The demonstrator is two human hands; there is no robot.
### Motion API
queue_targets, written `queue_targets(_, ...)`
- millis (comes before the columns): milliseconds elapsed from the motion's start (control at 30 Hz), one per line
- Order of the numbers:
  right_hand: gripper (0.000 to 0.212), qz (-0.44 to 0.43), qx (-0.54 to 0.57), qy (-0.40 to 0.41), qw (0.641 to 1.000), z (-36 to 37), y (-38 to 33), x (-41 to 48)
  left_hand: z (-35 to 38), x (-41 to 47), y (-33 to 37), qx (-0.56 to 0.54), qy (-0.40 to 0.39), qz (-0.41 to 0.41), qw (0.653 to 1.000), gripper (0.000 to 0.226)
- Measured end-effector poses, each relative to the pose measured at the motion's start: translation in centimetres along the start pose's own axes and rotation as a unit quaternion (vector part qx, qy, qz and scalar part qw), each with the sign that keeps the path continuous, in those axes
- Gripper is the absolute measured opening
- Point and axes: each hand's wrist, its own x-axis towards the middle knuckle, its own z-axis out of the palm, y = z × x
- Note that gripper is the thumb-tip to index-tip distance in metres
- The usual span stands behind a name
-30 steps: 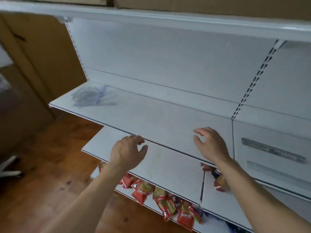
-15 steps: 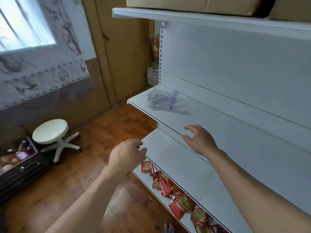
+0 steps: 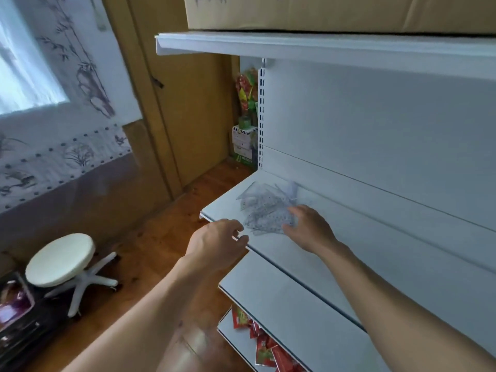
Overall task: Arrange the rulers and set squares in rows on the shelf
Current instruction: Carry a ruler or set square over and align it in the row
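White shelf (image 3: 357, 245), slippery set squares (image 3: 264, 208) heaped under relaxed right hand (image 3: 308, 229); left hand (image 3: 214, 242) empty, loose; liable to slide off edge.

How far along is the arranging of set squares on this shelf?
Nothing looks done: no row shows on the shelf. In hand: the right hand touches the loose heap of clear set squares at the shelf's left end; the left hand hovers by the front edge, holding nothing. Left: sorting the whole heap into rows.

no text readable, markings too blurred
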Motion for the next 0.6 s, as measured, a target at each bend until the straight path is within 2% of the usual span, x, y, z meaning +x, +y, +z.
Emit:
queue_targets(167,0.062,-0.051,-0.033,-0.062,0.996,2.2,0.4,2.8,1.6,4.6,-1.9,-0.032,-0.021,0.023,0.999,0.034)
queue_targets(367,0.043,-0.158,-0.1,0.034,0.982,3.4,1.1,2.5,3.1,8.4,-3.2,-0.066,-0.047,0.09,0.993,0.034)
queue_targets(500,0.021,-0.147,-0.096,0.082,0.981,3.0,0.1,1.8,3.2,9.8,-3.4,-0.088,-0.082,0.15,0.981,0.033)
queue_targets(600,0.017,-0.136,-0.085,0.09,0.983,2.8,-0.5,1.3,3.0,10.5,-3.7,-0.103,-0.092,0.188,0.972,0.032)
